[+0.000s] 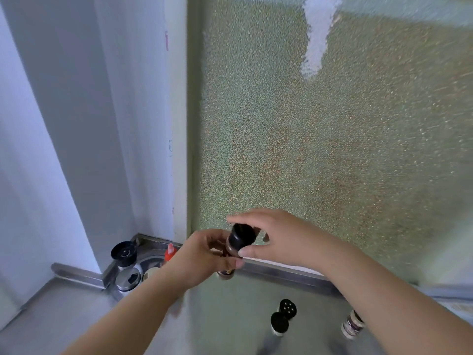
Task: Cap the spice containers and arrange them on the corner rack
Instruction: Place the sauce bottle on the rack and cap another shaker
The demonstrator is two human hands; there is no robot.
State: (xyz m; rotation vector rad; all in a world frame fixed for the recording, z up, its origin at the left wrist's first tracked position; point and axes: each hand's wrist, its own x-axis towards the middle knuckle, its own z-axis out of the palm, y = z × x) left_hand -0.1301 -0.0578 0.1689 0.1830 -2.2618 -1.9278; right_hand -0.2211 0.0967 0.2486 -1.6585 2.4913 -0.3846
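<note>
Gripping the spice jar [228, 252] around its body, the left hand [204, 257] held it tilted in the air above the table [64, 316], in front of the frosted glass pane [332, 137]. The right hand [276, 237] closed its fingers on the jar's black cap [242, 235]. In the corner rack [133, 275] stood a black-topped grinder [124, 253]. Three more containers [282, 317] stood on the table near the right forearm.
</note>
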